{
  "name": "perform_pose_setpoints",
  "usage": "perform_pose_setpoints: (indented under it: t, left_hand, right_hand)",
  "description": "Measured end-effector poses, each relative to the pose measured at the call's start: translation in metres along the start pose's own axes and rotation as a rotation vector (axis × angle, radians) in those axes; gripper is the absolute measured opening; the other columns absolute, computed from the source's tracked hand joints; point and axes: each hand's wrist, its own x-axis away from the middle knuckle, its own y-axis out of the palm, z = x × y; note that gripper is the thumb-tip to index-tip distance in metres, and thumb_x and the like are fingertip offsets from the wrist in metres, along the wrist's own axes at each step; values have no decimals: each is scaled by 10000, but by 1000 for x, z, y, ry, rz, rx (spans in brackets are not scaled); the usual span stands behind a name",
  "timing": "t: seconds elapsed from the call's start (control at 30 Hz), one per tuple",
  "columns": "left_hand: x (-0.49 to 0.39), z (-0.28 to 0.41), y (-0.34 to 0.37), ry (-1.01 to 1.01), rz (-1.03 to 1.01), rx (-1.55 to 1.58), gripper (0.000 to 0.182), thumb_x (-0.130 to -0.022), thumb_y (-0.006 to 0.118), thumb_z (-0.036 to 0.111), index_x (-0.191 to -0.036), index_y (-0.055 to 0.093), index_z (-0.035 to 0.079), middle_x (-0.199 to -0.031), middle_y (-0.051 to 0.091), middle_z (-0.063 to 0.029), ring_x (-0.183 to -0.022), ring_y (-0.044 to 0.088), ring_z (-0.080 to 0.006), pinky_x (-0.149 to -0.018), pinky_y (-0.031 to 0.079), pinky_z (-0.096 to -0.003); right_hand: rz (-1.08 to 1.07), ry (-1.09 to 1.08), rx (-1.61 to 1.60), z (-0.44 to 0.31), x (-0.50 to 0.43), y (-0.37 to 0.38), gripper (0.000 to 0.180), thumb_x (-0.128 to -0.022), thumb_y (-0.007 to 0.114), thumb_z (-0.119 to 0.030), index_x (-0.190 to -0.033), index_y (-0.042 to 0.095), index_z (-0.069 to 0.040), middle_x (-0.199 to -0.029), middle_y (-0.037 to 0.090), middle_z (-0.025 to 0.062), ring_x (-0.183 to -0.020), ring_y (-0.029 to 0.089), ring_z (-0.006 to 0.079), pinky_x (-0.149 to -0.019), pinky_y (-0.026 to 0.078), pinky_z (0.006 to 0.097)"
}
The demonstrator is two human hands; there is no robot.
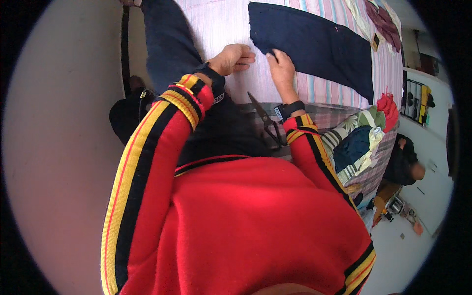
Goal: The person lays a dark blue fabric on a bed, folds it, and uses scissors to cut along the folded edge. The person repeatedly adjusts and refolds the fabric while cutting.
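Note:
A long piece of dark navy fabric [313, 40] lies spread on a striped bed sheet [236, 84]. My right hand [282, 68] touches the fabric's near left corner with its fingertips; whether it pinches the cloth cannot be told. Just left of the fabric, my left hand [236, 59] hovers or rests over the sheet with fingers extended and slightly bent, holding nothing. A pair of dark metal scissors [266, 120] lies below my hands, beside my right wrist, with its blades pointing up and left.
Crumpled clothes and cloth scraps [352, 145] lie on a plaid cover [383, 155] at the right. More garments [385, 24] are at the far right corner, near a small card-like item [375, 42]. A person in dark clothes [402, 162] is beyond the bed. A wall [62, 147] stands at left.

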Motion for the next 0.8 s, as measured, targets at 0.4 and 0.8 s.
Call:
perform_pose_setpoints:
  t: [0.4,0.8]
  left_hand:
    - [-5,1,1,3,31,47,440,-1022,351,290,-1298,459,-35,-1182,619,-181,-1089,609,-265,-972,473,-366]
    - [-8,5,17,-7,39,158,768,-911,541,517,-1401,328,-36,-1368,446,-224,-1245,466,-319,-1017,426,-431]
  right_hand:
    - [-20,598,-872,15,-13,-17,273,-905,614,-260,-1090,653,-63,-941,646,14,-794,590,125,-651,478,246]
    - [-183,-250,-74,-24,23,-17,316,-903,598,-271,-1160,645,-94,-1196,617,140,-1100,572,305,-965,437,374]
